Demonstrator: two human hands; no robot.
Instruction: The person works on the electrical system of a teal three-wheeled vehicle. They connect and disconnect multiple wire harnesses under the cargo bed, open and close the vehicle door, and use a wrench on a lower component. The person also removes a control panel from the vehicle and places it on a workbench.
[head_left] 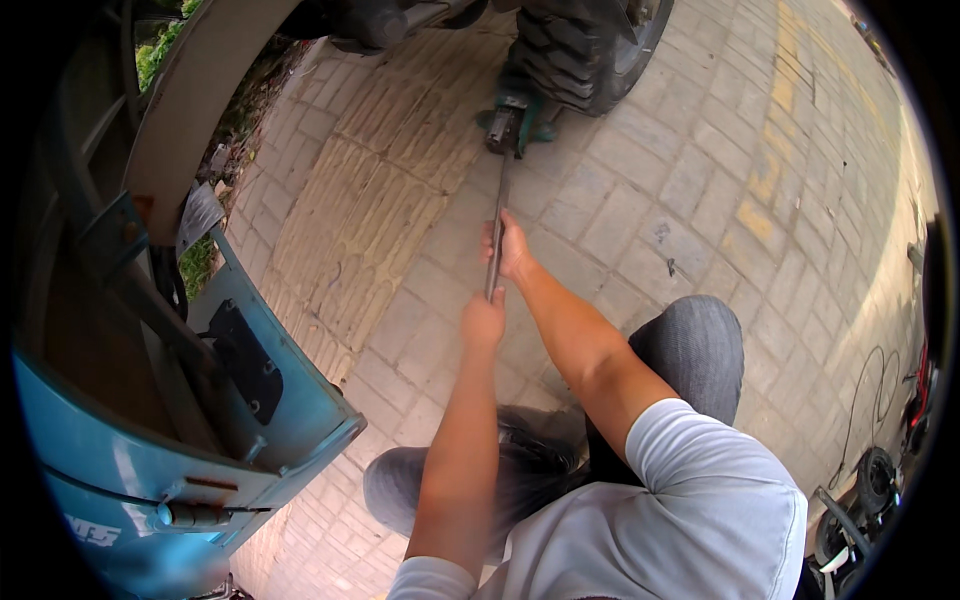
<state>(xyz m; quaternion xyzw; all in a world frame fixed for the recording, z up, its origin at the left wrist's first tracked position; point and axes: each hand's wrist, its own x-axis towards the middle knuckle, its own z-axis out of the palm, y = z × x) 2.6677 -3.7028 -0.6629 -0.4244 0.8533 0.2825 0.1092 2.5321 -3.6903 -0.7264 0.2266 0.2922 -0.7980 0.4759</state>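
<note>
A long metal jack handle runs away from me to a green floor jack on the paving. My right hand is closed around the rod about midway along it. Nearer to me, my left hand grips the rod's end, with the thumb lying along it. Just beyond the jack stands a large black tyre with deep tread. The jack's far end is hidden in shadow by the tyre, so I cannot tell what it touches.
At the left stands a blue vehicle body panel with an open recess. Dark vehicle parts hang above the jack. Brick paving with ridged yellow slabs lies around. Small wheels and a cable are at the right.
</note>
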